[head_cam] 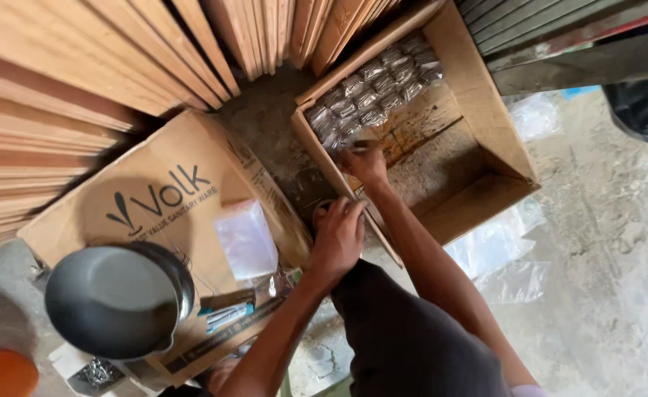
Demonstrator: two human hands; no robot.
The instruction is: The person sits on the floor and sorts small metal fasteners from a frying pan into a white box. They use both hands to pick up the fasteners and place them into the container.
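Right hand: it is reaching forward into the open cardboard box, at the box's near-left corner. The fingers are curling downward around something small and dark; I cannot tell exactly what it is, nor how firmly they are holding it.

Left hand: it is resting lower, just outside the box's left wall, with the fingers bent over a small round object. The object is mostly hidden, so I cannot tell whether the hand is gripping it or only covering it.

Small packets: shiny clear packets are lying in tidy rows in the far-left part of the box, just beyond the right fingertips. The rows are running diagonally, along the box's far wall, from near the right hand up toward the far corner.

Key relation: the packets are lying ahead of the right hand, further from the person's body. The right hand is clearly nearer to them than the left, because the box wall is standing between the left hand and the packets.

Box floor: the rest of the floor, to the right of the hand, is showing bare stained cardboard.

Flat carton: it is lying to the left of the left hand, carrying a dark metal pan and a clear plastic bag.

Wooden boards: they are leaning in stacks behind the carton and the box.
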